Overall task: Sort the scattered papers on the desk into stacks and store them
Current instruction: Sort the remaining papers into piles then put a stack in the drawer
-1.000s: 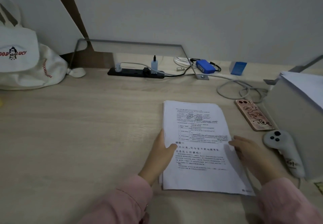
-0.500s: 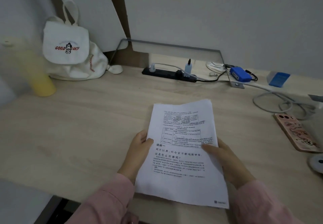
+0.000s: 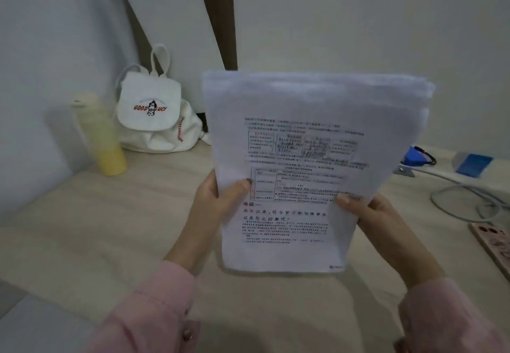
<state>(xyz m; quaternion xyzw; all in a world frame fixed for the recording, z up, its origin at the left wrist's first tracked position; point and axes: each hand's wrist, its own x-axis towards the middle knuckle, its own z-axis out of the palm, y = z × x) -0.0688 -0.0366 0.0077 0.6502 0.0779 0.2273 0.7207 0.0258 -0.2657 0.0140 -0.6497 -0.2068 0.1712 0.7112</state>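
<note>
Papers: paper stack (image 3: pixel 303 99) upright over the bench (image 3: pixel 82 228) | Grips: your left grip (image 3: pixel 218 201) and right grip (image 3: pixel 378 220) each clamp a side edge, thumbs in front | Risk: top edges look uneven; loosen either pinch and sheets could slide out and scatter.

- The stack of papers (image 3: pixel 303 159) is thin white paper, matt, printed in black; its top edge shows many separate sheets lying slightly uneven.
- The desk (image 3: pixel 110 228) has a pale wood-grain surface — smooth and matt.
- The backpack (image 3: pixel 154 121) is white woven cloth, matt, with red stitching and a printed logo on its flap.
- The bottle (image 3: pixel 102 137) looks like translucent yellow plastic, frosted rather than glossy.
- The sleeves (image 3: pixel 154 305) are pink cloth — soft-looking and matt, with a small shiny button at the left cuff.
- The cable (image 3: pixel 455 180) has a smooth pale plastic sheath.
- The wall (image 3: pixel 331 21) is flat, matt white.
</note>
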